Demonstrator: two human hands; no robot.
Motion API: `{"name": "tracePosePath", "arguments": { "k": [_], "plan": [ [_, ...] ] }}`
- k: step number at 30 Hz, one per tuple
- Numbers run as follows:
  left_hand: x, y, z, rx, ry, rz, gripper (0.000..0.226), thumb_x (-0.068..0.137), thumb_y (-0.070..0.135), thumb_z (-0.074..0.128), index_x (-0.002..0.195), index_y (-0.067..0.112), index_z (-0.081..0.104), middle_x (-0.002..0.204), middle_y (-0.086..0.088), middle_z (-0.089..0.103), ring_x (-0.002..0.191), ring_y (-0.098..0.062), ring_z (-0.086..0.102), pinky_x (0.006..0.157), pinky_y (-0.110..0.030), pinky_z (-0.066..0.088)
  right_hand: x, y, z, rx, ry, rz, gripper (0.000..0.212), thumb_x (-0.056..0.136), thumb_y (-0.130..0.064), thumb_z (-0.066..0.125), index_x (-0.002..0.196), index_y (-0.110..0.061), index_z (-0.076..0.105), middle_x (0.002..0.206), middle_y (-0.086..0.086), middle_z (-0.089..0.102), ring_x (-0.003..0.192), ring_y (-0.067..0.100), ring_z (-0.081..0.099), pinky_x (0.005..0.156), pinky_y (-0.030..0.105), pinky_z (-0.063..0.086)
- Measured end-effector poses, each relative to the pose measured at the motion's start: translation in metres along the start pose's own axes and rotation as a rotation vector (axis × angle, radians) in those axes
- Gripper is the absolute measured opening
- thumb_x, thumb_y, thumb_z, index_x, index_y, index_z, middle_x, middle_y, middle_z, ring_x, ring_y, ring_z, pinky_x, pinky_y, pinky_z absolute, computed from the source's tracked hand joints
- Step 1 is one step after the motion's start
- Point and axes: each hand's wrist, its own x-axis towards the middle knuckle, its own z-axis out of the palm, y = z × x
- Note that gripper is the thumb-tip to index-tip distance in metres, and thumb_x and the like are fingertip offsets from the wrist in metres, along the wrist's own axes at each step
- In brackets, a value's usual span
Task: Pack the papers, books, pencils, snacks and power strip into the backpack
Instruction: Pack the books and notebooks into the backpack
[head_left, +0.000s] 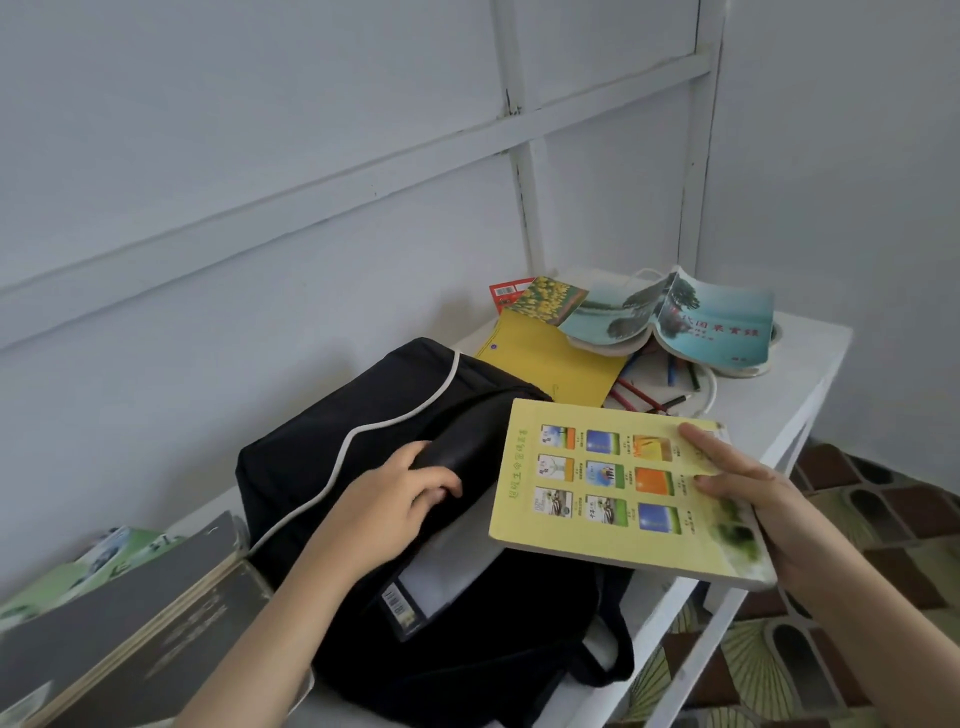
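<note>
A black backpack (363, 415) with white piping lies on the white table (810, 358). My left hand (400, 499) grips the edge of its opening and holds it apart; white papers (447, 566) show inside. My right hand (748, 493) holds a yellow book (613, 493) by its right edge, over the backpack's opening. Behind it lie a yellow envelope (550, 364), several pencils (654, 395), and a blue book (691, 322) spread face down. A white cable (711, 387), likely the power strip's, curls under the pencils.
A red packet (504, 293) and a flower-print card (545, 301) lie at the back by the wall. Dark books (140, 618) and a green one (93, 561) are stacked at the left. The table's right edge drops to a patterned floor (857, 519).
</note>
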Motion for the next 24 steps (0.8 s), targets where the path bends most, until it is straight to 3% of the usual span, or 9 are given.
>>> {"name": "tracePosePath", "arguments": {
  "k": [4, 11, 14, 16, 18, 22, 24],
  "plan": [
    [0.014, -0.007, -0.029, -0.044, 0.046, -0.007, 0.031, 0.093, 0.015, 0.054, 0.102, 0.041, 0.068, 0.108, 0.013, 0.058, 0.095, -0.008, 0.056, 0.084, -0.025, 0.042, -0.011, 0.002, 0.007, -0.024, -0.044, 0.009, 0.052, 0.074, 0.005, 0.052, 0.116, -0.023, 0.066, 0.108, 0.007, 0.071, 0.085, 0.033, 0.070, 0.054, 0.031, 0.057],
    [0.021, -0.012, -0.068, -0.166, 0.106, -0.006, 0.038, 0.092, 0.009, 0.055, 0.115, 0.039, 0.063, 0.108, 0.011, 0.059, 0.101, -0.011, 0.056, 0.087, -0.020, 0.038, -0.010, 0.009, 0.042, -0.026, -0.111, 0.027, 0.048, 0.080, 0.010, 0.049, 0.117, -0.018, 0.064, 0.111, 0.010, 0.070, 0.095, 0.034, 0.068, 0.067, 0.035, 0.060],
    [0.023, -0.013, -0.071, -0.169, 0.118, 0.001, 0.038, 0.092, 0.009, 0.055, 0.117, 0.037, 0.063, 0.119, 0.007, 0.058, 0.109, -0.011, 0.053, 0.094, -0.018, 0.036, -0.004, 0.016, 0.072, -0.019, -0.009, -0.004, 0.038, 0.086, 0.012, 0.047, 0.105, -0.013, 0.070, 0.106, 0.013, 0.070, 0.086, 0.029, 0.070, 0.063, 0.033, 0.060],
    [0.022, -0.011, -0.073, -0.181, 0.127, 0.018, 0.038, 0.092, 0.006, 0.055, 0.117, 0.033, 0.064, 0.115, 0.011, 0.058, 0.106, -0.007, 0.053, 0.086, -0.005, 0.032, 0.002, 0.025, 0.096, 0.006, 0.093, -0.025, 0.034, 0.089, 0.010, 0.045, 0.100, -0.010, 0.071, 0.103, 0.014, 0.069, 0.081, 0.027, 0.071, 0.060, 0.031, 0.059],
    [0.021, -0.008, -0.074, -0.194, 0.135, 0.028, 0.038, 0.091, 0.004, 0.055, 0.117, 0.030, 0.064, 0.110, 0.014, 0.058, 0.104, -0.006, 0.054, 0.082, 0.001, 0.030, 0.009, 0.035, 0.119, 0.034, 0.167, -0.058, 0.033, 0.091, 0.008, 0.044, 0.099, -0.012, 0.070, 0.104, 0.013, 0.067, 0.084, 0.026, 0.071, 0.069, 0.034, 0.060],
    [0.021, -0.003, -0.074, -0.202, 0.141, 0.040, 0.038, 0.091, 0.004, 0.055, 0.117, 0.031, 0.064, 0.109, 0.013, 0.060, 0.104, -0.013, 0.056, 0.091, -0.021, 0.039, 0.027, 0.052, 0.157, 0.085, 0.248, -0.115, 0.038, 0.094, 0.006, 0.042, 0.101, -0.023, 0.066, 0.109, 0.009, 0.062, 0.097, 0.028, 0.066, 0.088, 0.044, 0.054],
    [0.021, -0.002, -0.075, -0.210, 0.149, 0.041, 0.038, 0.091, 0.004, 0.055, 0.117, 0.031, 0.064, 0.109, 0.015, 0.057, 0.106, -0.011, 0.055, 0.092, -0.019, 0.037, 0.036, 0.059, 0.169, 0.072, 0.236, -0.123, 0.040, 0.095, 0.005, 0.041, 0.103, -0.028, 0.063, 0.107, 0.006, 0.061, 0.102, 0.034, 0.063, 0.090, 0.049, 0.051]
  ]
}}
